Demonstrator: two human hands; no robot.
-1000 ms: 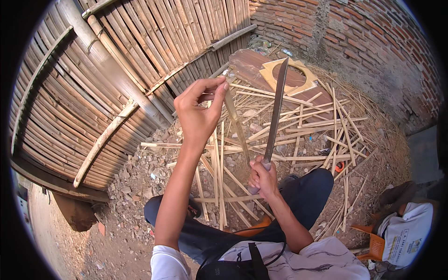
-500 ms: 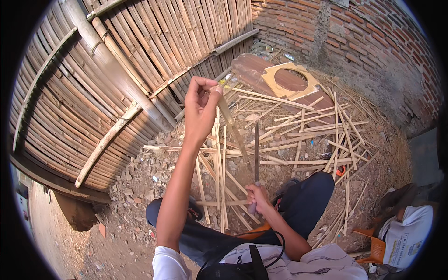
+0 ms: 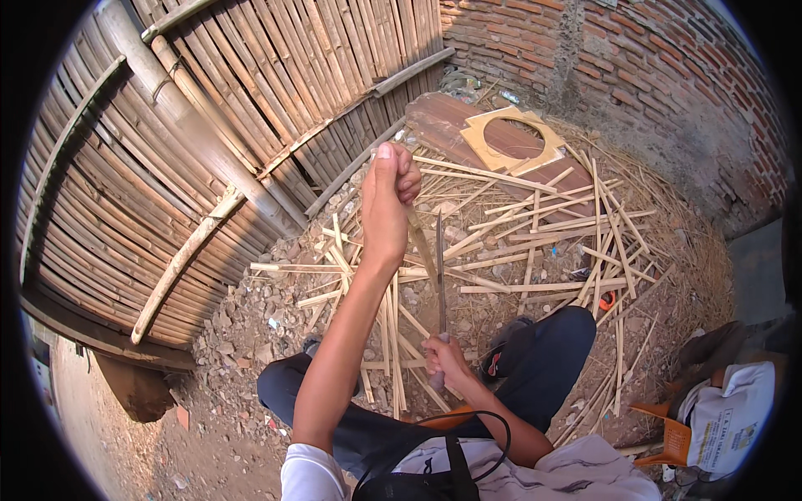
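My left hand [image 3: 388, 188], raised in front of me, is closed round the upper end of a bamboo strip [image 3: 424, 244]. The strip slants down and to the right from the fist. Lower down, between my knees, my right hand [image 3: 448, 359] grips the handle of a long knife [image 3: 442, 288]. Its dark, narrow blade points up and away from me. The strip's lower part comes up against the blade or overlaps it in view; whether they touch, I cannot tell. Cut bamboo strips [image 3: 535, 242] lie scattered on the ground beyond the knife.
A bamboo wall [image 3: 276, 92] stands at the left, a brick wall [image 3: 643, 92] at the back right. A brown board [image 3: 430, 125] carries a yellowish panel [image 3: 535, 160] with a round hole. At the lower right are an orange plastic chair [image 3: 668, 438] and a white sack [image 3: 725, 422].
My left hand has turned and closed into a fist round the strip, shifting right. My right hand has moved slightly left with the knife, bringing blade and strip closer together.
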